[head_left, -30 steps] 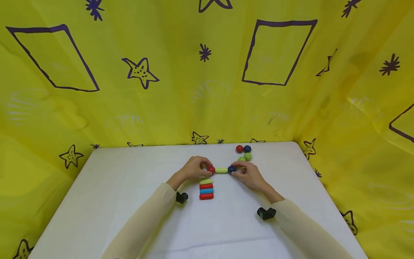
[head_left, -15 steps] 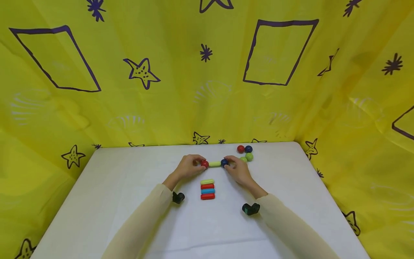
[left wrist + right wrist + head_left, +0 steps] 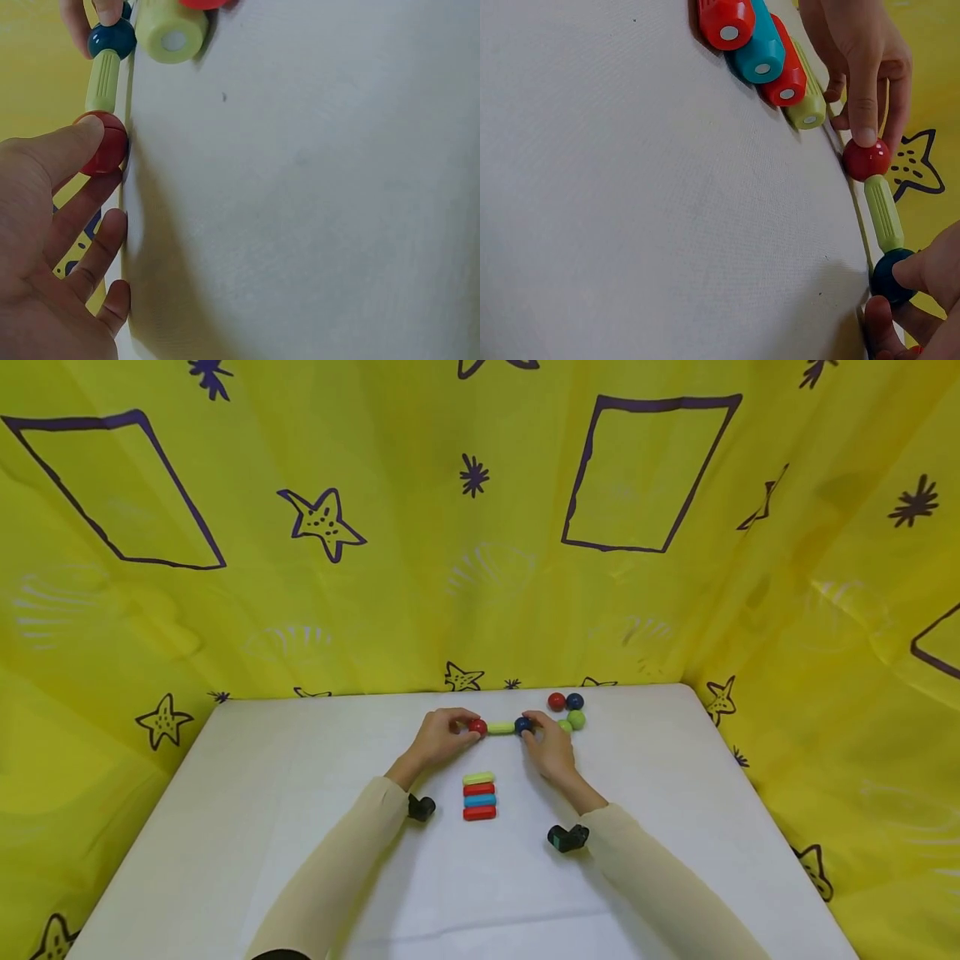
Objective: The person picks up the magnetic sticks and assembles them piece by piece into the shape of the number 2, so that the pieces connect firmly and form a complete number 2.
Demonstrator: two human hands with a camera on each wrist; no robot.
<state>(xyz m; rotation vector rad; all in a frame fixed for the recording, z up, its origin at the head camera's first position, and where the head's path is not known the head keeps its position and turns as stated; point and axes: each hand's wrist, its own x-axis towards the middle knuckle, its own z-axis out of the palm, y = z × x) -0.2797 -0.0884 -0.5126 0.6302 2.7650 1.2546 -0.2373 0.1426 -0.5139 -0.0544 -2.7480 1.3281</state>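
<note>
My left hand (image 3: 441, 737) pinches a red ball (image 3: 106, 146) between thumb and forefinger, its other fingers spread in the left wrist view. A dark blue ball (image 3: 892, 276) is pinched by my right hand (image 3: 552, 752). Between the two balls runs a light green ribbed rod (image 3: 883, 214), its ends against both, so the three form one straight piece. In the head view this piece lies sideways across the far part of the white table. Just right of my right fingers are two green balls (image 3: 575, 720), the nearer one partly covered by that hand.
Closer to me lies a stack-like row of rods: a light green rod (image 3: 478, 778), two red rods (image 3: 479, 813) and a blue rod (image 3: 480, 800), with pale discs in their ends. A red ball (image 3: 556, 702) and a blue ball (image 3: 574, 702) sit near the back edge. Yellow patterned cloth (image 3: 405, 610) surrounds the table.
Both hands have moved the joined balls and rod away from the row of rods, toward the back of the table. The grip on each ball stays the same.
</note>
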